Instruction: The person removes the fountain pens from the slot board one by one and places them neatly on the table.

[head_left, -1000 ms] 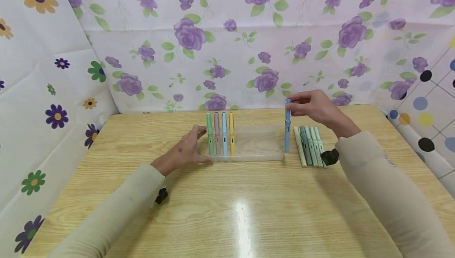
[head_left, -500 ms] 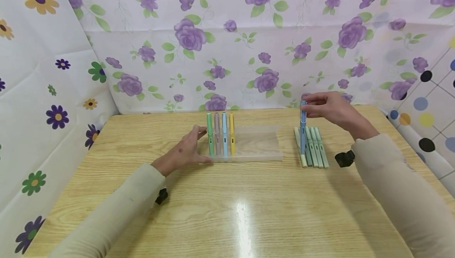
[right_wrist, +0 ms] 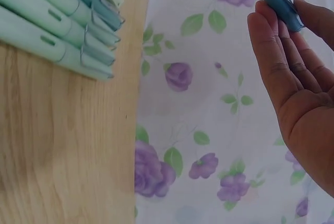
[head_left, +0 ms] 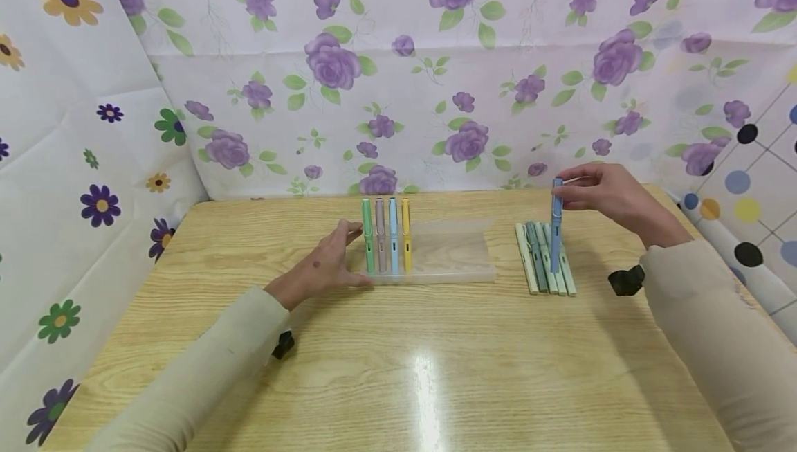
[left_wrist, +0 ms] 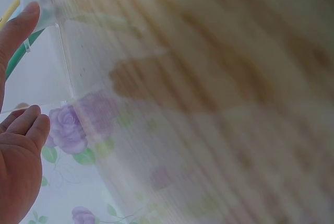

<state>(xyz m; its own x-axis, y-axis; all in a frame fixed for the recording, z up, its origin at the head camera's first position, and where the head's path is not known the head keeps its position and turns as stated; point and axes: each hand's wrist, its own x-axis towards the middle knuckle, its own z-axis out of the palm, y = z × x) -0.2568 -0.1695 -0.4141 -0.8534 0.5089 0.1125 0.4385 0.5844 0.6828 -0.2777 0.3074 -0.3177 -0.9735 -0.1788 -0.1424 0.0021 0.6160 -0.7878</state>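
Observation:
My right hand pinches a blue pen by its capped top and holds it upright over a row of pale green pens. In the right wrist view, the thumb and fingertips meet on the blue cap. My left hand spans the left end of a clear pen stand, thumb at the front edge and fingers at the back. Standing in its left part are a green pen, a mauve pen, a light blue pen and a yellow pen.
A darker teal pen and a cream pen lie with the pale green ones on the wooden table, right of the stand. Flower-print sheeting rises behind the table and along both sides.
My right hand has moved right with the upright blue pen, from beside the stand's right end to over the lying pens. My left hand has stayed at the stand.

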